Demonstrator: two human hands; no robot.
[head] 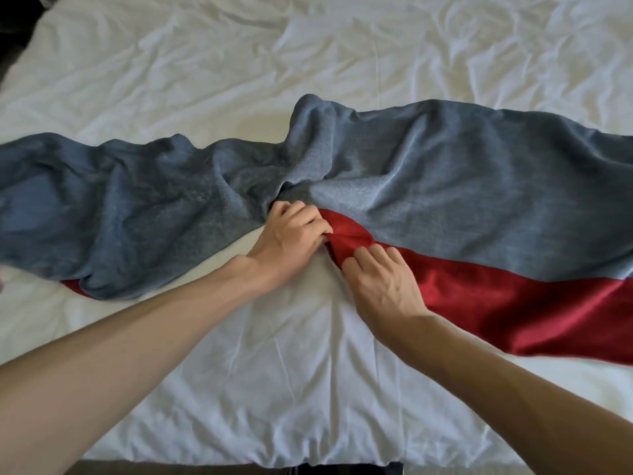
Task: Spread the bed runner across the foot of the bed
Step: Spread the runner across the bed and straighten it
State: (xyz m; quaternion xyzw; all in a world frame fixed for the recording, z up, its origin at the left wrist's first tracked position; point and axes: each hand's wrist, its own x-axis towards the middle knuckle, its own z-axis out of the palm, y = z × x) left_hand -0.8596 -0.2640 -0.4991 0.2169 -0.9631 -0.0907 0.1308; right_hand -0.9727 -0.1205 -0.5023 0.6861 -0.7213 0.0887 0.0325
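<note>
Bed runner (445, 186) is lying bunched and wrinkled across the white sheet (301, 365), running from the left edge of the head view to the right edge. I'm seeing grey-blue fabric on top and a red band (507, 313) showing along the near edge of the right half. A small bit of red is also peeking out under the left half. Left hand (291, 240) is gripping the runner at its middle, fingers curled tight and pinching a fold where the red is meeting the grey-blue. Right hand (385, 286) is working just beside it, fingers curled over the red edge and clamping it. I'm not able to tell how much cloth is sitting under those fingers. The two hands are nearly touching at the fold. The sheet is creasing heavily on the far side of the runner and lying smoother on the near side, under the arms.
</note>
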